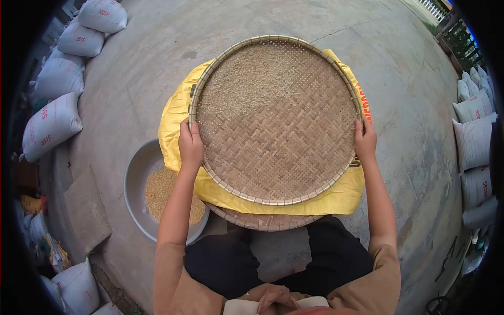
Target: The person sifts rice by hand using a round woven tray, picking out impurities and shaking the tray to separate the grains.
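Note:
A round woven bamboo tray point(278, 152) is held up in front of me by its two sides. My left hand point(191, 144) is closed round its left rim, and my right hand point(365, 139) grips the right rim. Grain point(247, 76) lies spread over the tray's far and upper left part, while the near part shows bare weave. Beneath the tray is a yellow plastic sack point(176, 115) with printed letters. Under the sack, the near edge of a second woven tray point(273, 221) shows.
A metal basin point(137, 178) holding a heap of grain point(160, 191) stands on the concrete floor beside my left forearm. White filled sacks point(52, 126) line the left side, and more white sacks point(474, 142) are stacked at the right. A flat slab point(86, 210) lies left of the basin.

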Available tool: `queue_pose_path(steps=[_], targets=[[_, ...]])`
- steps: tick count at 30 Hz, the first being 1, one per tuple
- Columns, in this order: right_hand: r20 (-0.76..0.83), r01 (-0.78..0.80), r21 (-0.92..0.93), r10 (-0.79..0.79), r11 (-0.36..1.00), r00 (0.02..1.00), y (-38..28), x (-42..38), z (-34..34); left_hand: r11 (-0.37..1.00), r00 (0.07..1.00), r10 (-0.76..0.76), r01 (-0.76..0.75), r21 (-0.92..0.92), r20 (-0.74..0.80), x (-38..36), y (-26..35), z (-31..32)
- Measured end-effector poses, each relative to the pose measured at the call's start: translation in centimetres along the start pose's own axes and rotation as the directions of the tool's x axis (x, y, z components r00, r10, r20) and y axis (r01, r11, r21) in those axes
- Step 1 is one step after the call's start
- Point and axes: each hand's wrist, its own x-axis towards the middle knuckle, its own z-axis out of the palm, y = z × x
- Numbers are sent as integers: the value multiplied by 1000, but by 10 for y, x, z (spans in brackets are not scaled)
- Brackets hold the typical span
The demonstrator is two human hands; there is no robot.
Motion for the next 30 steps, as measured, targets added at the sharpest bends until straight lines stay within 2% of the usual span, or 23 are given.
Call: queue_pose_path(steps=[2,9,11,19,22,24,27,28,30], targets=[[-108,46,11,-45,999,993,1,0,3,999,999,27,-27,-17,-26,3,-1,2],[-79,62,-10,-63,998,995,0,1,5,999,996,31,-34,-33,-78,2,-8,7],[-122,128,34,-123,991,985,11,3,12,999,996,23,-27,-41,-87,-1,-10,8],[-85,115,52,-110,992,990,14,4,17,996,992,4,-15,-90,-128,-9,-18,10],[-81,132,19,-130,991,988,17,4,20,996,996,-32,25,-84,-89,-5,-24,11],[-77,136,-15,-137,991,988,18,5,23,999,998,-51,51,-18,-43,-2,-31,15],[37,67,-60,-65,996,997,21,6,26,997,997,-74,74,3,23,1,-43,24],[93,13,-58,-7,998,996,22,8,27,984,980,-173,168,57,99,1,-36,22],[154,-44,-61,53,997,987,26,6,31,978,972,-188,172,117,143,1,-41,25]])
